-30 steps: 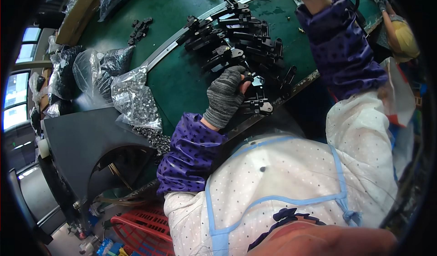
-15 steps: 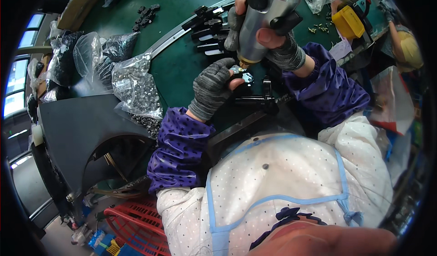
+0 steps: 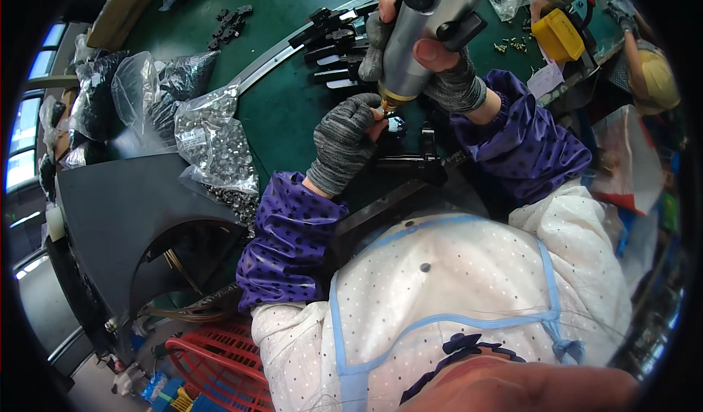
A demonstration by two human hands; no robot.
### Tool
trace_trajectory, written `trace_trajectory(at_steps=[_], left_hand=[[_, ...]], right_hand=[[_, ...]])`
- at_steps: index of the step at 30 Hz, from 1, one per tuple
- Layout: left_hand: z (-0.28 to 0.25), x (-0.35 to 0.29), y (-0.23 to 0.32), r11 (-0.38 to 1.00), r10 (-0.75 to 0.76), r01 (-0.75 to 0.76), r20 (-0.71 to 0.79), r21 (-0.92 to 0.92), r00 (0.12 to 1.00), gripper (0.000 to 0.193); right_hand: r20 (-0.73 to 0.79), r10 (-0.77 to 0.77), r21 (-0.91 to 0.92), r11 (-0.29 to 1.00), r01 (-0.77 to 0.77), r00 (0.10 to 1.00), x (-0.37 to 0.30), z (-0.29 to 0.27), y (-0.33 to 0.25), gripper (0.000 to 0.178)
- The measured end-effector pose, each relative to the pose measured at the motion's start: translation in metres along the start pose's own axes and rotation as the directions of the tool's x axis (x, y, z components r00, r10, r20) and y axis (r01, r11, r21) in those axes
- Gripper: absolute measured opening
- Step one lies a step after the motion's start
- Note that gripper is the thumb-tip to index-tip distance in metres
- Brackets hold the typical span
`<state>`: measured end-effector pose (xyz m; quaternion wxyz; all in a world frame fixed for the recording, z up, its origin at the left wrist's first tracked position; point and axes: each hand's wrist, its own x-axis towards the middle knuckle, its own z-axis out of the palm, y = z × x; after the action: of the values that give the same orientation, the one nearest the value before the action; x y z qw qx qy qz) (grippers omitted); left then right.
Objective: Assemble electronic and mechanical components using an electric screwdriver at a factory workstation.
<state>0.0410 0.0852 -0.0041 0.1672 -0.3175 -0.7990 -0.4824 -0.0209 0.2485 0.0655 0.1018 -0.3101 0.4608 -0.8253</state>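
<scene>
My right hand [image 3: 447,64], in a grey fingerless glove, grips a silver power screwdriver [image 3: 417,42] with a brass-coloured nose. The tool slants down to the left, and its tip meets the fingertips of my left hand [image 3: 344,141]. That hand, gloved alike, is closed in a pinch right at the tip; whatever small piece is between its fingers is mostly hidden. Just right of the fingertips shows a small shiny metal part [image 3: 396,125]. Below it a black bracket-like fixture [image 3: 428,156] stands near the bench edge.
Several black parts [image 3: 337,50] line a metal rail [image 3: 274,64] beyond my hands. A clear bag of shiny small parts [image 3: 209,130] lies at left, near a dark curved panel [image 3: 132,222]. Brass screws [image 3: 512,45] and a yellow container [image 3: 558,37] are at right; another person's arm [image 3: 633,61] is beyond.
The screwdriver has shifted slightly left and down, its tip now at my left fingertips. My left thumb and finger have closed in around the tip, hiding more of the small metal part.
</scene>
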Motion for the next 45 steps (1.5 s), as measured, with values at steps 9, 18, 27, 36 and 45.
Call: trace_trajectory(at_steps=[9,18,27,36,45], left_hand=[[0.001,0.001,0.001,0.999,0.010,-0.010,0.000,0.031,1.000,0.020],[0.004,-0.002,-0.001,1.000,-0.018,0.019,-0.020,0.016,1.000,0.021],[0.006,-0.006,-0.003,0.995,0.073,-0.067,-0.067,0.079,0.995,0.021],[0.007,-0.001,-0.005,0.989,0.064,-0.058,-0.042,0.136,0.997,0.022],[0.006,-0.004,-0.004,0.990,0.028,-0.021,-0.048,0.141,0.998,0.020]], right_hand=[[-0.110,0.004,0.091,0.996,0.006,0.994,-0.008,-0.003,0.003,0.053],[-0.197,-0.074,-0.020,0.997,0.071,0.978,-0.014,0.003,0.002,0.053],[-0.151,-0.109,0.088,0.989,0.123,0.983,-0.019,0.005,0.006,0.039],[-0.046,-0.032,0.065,0.997,0.035,0.998,-0.009,-0.015,0.013,0.053],[-0.089,0.048,-0.312,0.947,-0.073,0.995,0.010,0.008,0.014,0.032]])
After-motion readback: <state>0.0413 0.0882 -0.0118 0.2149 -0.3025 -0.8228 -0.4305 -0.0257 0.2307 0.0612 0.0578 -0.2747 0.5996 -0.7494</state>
